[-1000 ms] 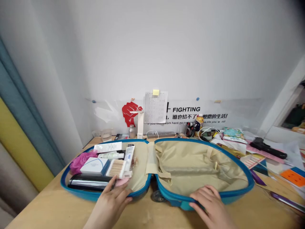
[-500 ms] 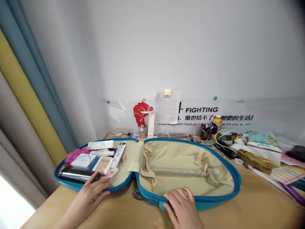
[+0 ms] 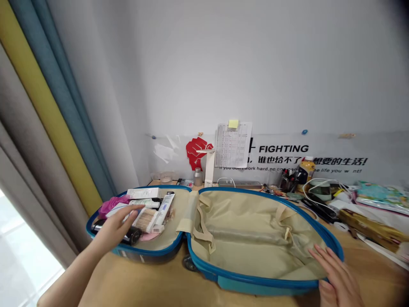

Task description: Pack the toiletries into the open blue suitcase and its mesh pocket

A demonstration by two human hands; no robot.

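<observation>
Blue hard-shell suitcase (image 3: 255, 282) lies opened flat on a wooden desk (image 3: 153, 285), both halves lined in beige fabric, hinge running front to back at the middle. Left half is packed: a dark cylindrical item (image 3: 132, 234) along its near rim, a white box (image 3: 116, 209) partly under the hand, a clear pack of cotton swabs (image 3: 147, 219), a white tube (image 3: 166, 207) angled beside the swabs, a long white carton (image 3: 143, 193) at the far rim, and a pink mesh sponge (image 3: 110, 204) at the left rim. Left hand (image 3: 116, 226) reaches over the near rim into this half, fingers spread and extended, lying flat on the white box and the dark item; it grips nothing. Right half holds only loose beige straps (image 3: 204, 232) near the hinge. Right hand (image 3: 338, 275) rests at the near right corner of the case, palm down, fingers slightly apart and stretched onto the lining by the blue rim; nothing is clamped in it. Along the desk's back edge by the wall: a small bottle (image 3: 198, 177), a white lamp (image 3: 209, 168), a power strip (image 3: 239, 184), a yellow-capped drink bottle (image 3: 306, 168). Cluttered papers and packets (image 3: 377, 204) occupy the right edge of the desk. Striped curtain (image 3: 47, 111) hangs at left.
</observation>
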